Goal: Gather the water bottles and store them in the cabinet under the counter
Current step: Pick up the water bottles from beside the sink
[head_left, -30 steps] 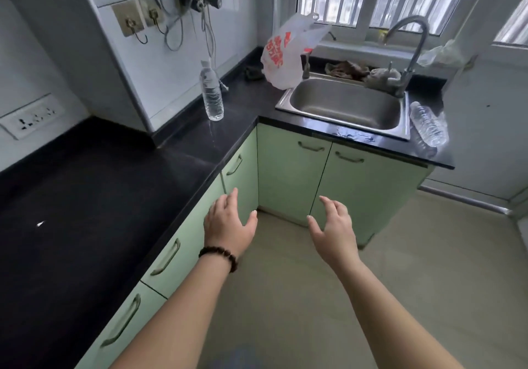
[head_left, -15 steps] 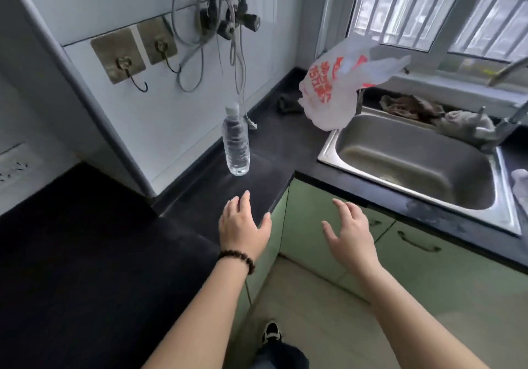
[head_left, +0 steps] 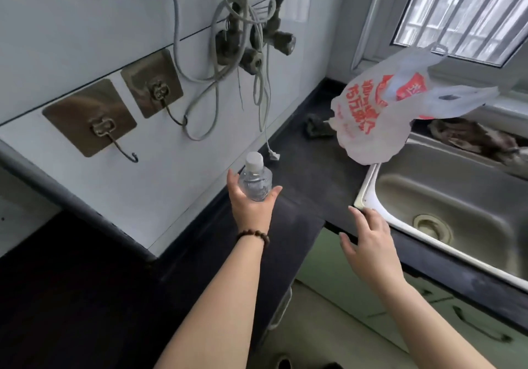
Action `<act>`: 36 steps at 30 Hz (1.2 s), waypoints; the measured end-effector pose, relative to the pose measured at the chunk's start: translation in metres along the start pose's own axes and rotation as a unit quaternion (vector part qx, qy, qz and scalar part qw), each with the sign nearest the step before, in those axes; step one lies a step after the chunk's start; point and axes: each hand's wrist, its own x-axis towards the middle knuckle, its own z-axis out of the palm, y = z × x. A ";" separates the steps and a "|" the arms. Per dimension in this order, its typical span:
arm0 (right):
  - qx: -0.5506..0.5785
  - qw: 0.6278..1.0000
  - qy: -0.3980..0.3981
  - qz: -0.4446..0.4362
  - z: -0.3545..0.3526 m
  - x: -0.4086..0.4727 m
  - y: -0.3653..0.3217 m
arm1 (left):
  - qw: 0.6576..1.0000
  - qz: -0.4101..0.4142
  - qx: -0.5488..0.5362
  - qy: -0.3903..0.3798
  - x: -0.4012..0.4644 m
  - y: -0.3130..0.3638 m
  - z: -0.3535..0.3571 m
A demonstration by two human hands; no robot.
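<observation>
Advancing, my left hand (head_left: 251,207) now grips the upright water bottle (head_left: 255,181); my right hand (head_left: 368,240) hovers open to its right. First pickup is in hand. Next I should lift the bottle clear and open the cabinet (head_left: 343,283) below my right hand.

free: dark counter (head_left: 308,191) bare between wall (head_left: 200,168) and sink (head_left: 365,188) | blocked: cables (head_left: 260,82) dangle over the back edge; plastic bag (head_left: 368,128) overhangs sink corner

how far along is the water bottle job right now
Done: nothing looks stored; the pale green cabinet doors under the black counter appear shut. In hand: the left hand grips the clear plastic water bottle with a white cap; the right hand is open. Left: open the cabinet, put it inside.
</observation>
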 end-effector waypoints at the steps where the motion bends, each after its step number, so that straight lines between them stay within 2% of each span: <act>1: -0.002 1.000 -0.003 -0.002 0.001 0.003 -0.001 | 1.000 -0.007 0.002 0.008 0.002 0.000 0.001; 5: -0.002 1.000 -0.002 -0.011 0.002 0.013 -0.002 | 0.999 -0.002 0.043 0.006 -0.001 0.009 0.003; 12: 0.005 1.000 0.021 0.021 -0.024 0.016 0.025 | 0.986 0.078 0.081 -0.122 -0.047 0.039 0.041; 19: -0.011 0.985 0.092 0.147 -0.089 -0.020 0.119 | 0.951 0.138 0.063 -0.270 -0.121 0.069 0.134; 26: -0.010 0.953 0.156 0.261 -0.158 -0.076 0.236 | 0.903 0.202 0.086 -0.368 -0.203 0.089 0.232; 31: -0.072 0.938 0.178 0.288 -0.195 -0.091 0.338 | 0.901 0.209 0.101 -0.366 -0.267 0.103 0.299; 36: -0.100 0.946 0.057 0.304 -0.215 -0.073 0.435 | 0.917 0.184 0.146 -0.323 -0.318 0.104 0.352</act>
